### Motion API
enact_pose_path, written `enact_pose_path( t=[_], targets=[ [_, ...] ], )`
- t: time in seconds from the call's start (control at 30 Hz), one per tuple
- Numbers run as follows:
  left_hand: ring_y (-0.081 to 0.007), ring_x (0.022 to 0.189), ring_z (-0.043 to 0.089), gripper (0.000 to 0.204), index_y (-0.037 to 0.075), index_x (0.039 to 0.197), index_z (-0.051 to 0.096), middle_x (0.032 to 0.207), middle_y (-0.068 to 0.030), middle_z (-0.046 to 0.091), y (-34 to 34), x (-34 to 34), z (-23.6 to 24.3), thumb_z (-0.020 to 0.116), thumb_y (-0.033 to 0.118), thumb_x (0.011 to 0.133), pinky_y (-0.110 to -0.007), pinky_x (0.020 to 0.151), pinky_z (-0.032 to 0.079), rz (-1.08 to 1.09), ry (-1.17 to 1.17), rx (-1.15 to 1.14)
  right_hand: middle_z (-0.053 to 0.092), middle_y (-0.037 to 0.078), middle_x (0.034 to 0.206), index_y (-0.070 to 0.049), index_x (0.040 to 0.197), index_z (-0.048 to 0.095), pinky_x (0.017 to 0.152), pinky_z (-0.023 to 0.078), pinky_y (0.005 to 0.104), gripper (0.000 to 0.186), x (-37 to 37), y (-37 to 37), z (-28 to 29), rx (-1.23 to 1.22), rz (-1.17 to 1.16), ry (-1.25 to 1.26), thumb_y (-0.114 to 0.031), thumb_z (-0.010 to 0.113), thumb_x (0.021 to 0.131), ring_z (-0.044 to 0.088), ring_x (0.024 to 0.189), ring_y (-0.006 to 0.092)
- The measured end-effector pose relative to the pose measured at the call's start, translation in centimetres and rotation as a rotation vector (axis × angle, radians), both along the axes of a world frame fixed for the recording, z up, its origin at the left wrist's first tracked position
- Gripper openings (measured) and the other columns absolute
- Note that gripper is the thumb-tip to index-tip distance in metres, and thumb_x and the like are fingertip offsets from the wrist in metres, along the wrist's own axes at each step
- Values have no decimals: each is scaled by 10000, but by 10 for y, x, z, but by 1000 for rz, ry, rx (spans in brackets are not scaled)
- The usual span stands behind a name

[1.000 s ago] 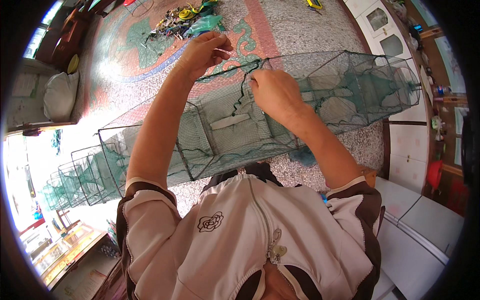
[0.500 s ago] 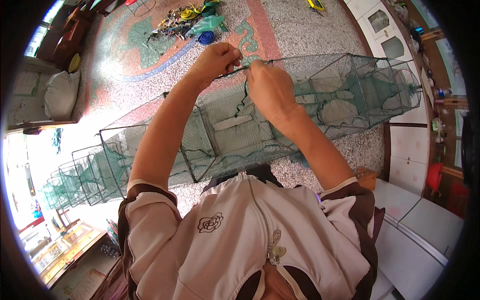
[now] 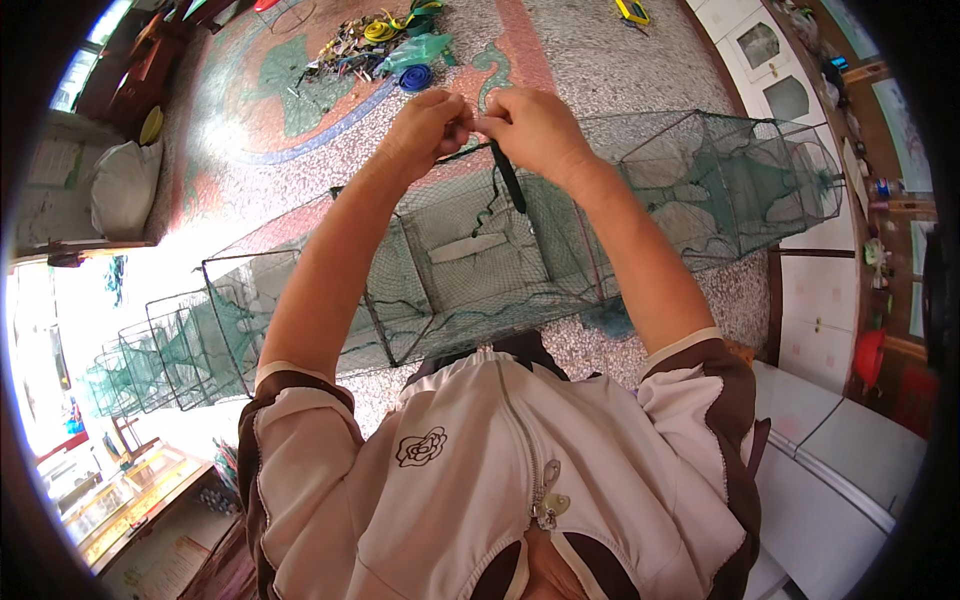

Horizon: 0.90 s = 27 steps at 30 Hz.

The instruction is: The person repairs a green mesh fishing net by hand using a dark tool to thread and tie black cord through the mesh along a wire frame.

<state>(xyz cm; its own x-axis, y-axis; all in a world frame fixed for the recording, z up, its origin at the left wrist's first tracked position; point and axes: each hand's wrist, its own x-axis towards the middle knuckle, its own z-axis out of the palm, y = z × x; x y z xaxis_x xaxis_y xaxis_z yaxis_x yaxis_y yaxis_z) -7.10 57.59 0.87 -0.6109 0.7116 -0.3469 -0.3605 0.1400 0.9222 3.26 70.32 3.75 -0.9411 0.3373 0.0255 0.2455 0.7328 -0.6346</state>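
Note:
A long cage-like fishing net trap of green mesh on dark rectangular frames stretches across the view in front of me. Above its far edge, my left hand is closed in a pinch; what its fingertips hold is too small to make out. Close beside it, fingertips nearly touching, my right hand is closed too. From under the right hand a slim dark stick-like tool points down over the mesh. A wavy dark cord hangs beside that tool, down to a pale float-like piece seen through the netting.
On the speckled floor beyond lies a pile of small pieces with a blue coiled strap and green plastic. A yellow-framed tool lies farther right. White cabinets stand right, a white sack left, a glass-topped case lower left.
My right hand has moved up and slightly left, closing in on the left fingertips. The slim dark tool now shows below it. My left hand has barely shifted.

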Motion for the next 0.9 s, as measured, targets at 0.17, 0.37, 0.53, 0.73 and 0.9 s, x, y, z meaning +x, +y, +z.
enact_pose_path(
  t=[0.17, 0.37, 0.53, 0.73, 0.9],
  targets=[
    [-67, 485, 421, 184, 2, 819, 526, 697, -62, 541, 2, -17, -17, 455, 129, 931, -182, 371, 321, -17, -229, -65, 641, 103, 728, -42, 803, 589, 598, 479, 365, 193, -1, -7, -12, 116, 26, 195, -230, 616, 836, 609, 642, 282],
    [-80, 544, 472, 183, 41, 845, 524, 714, -44, 546, 8, -16, -8, 472, 181, 951, -191, 447, 353, 148, -119, 272, 649, 90, 689, -33, 865, 588, 545, 485, 342, 230, -16, -11, 5, -139, -68, 252, -262, 575, 887, 601, 489, 202],
    [-107, 612, 512, 203, 64, 849, 528, 804, -36, 552, 10, -10, 5, 489, 232, 955, -225, 497, 391, 234, -3, 302, 655, 82, 702, -36, 889, 591, 542, 478, 341, 221, -9, -11, -3, -34, 26, 286, -252, 552, 904, 600, 502, 199],
    [-104, 600, 492, 181, 57, 856, 531, 765, -30, 529, 5, -17, -8, 491, 204, 954, -214, 471, 379, 176, -149, 190, 647, 65, 700, -57, 897, 600, 563, 472, 352, 236, 9, -17, 7, -56, 75, 72, -292, 586, 887, 598, 513, 204],
    [-90, 626, 521, 186, 68, 859, 568, 753, -6, 582, 13, -1, -6, 509, 222, 945, -206, 527, 389, 126, 42, 85, 655, 24, 688, -81, 867, 616, 404, 448, 251, 276, -4, -8, 46, -23, 53, 710, -312, 493, 953, 590, 461, 104]
  ],
)
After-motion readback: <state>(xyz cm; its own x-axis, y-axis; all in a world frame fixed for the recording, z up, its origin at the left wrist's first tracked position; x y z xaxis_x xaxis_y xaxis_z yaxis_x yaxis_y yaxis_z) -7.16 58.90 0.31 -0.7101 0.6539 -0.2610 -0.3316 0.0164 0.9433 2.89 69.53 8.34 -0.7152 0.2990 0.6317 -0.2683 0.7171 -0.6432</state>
